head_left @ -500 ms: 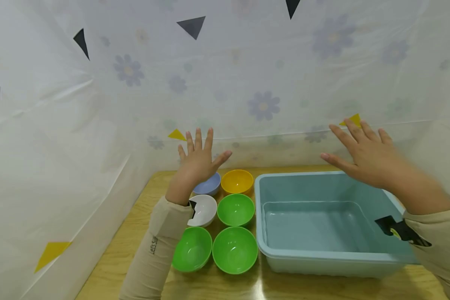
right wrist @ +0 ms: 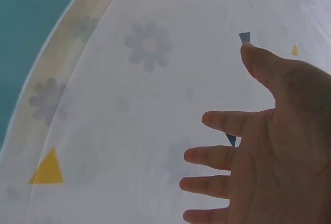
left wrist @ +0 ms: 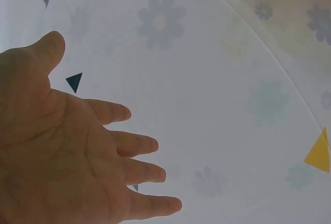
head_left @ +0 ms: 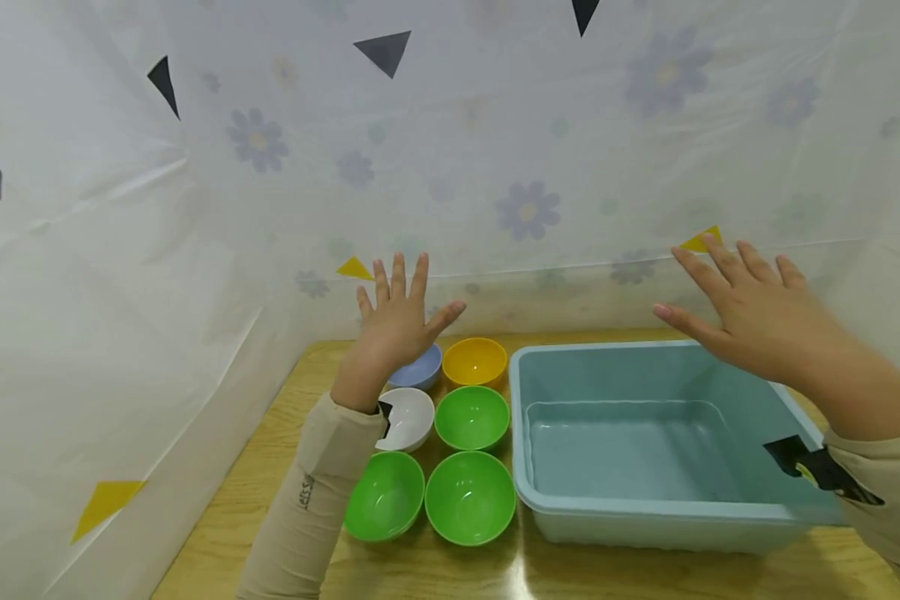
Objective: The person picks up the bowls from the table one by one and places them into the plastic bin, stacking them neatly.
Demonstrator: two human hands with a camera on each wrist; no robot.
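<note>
My left hand (head_left: 399, 308) is raised above the bowls with fingers spread, holding nothing; the left wrist view shows its open palm (left wrist: 62, 151) against the sheet. My right hand (head_left: 742, 300) hovers over the far right corner of the blue tub (head_left: 645, 508), fingers straight and empty; its palm (right wrist: 269, 146) faces the sheet too. Below the left hand sit a blue bowl (head_left: 420, 371), a yellow bowl (head_left: 474, 361), a white bowl (head_left: 408, 417) and three green bowls (head_left: 471, 417) (head_left: 385, 497) (head_left: 469, 497) in two columns.
A wooden table (head_left: 225, 533) carries the bowls and tub. A white plastic sheet (head_left: 450, 150) with flowers and triangle stickers closes off the back and both sides. Beige sleeves (head_left: 307, 500) cover both forearms.
My right hand has shifted slightly to the right and up. The left hand has barely moved.
</note>
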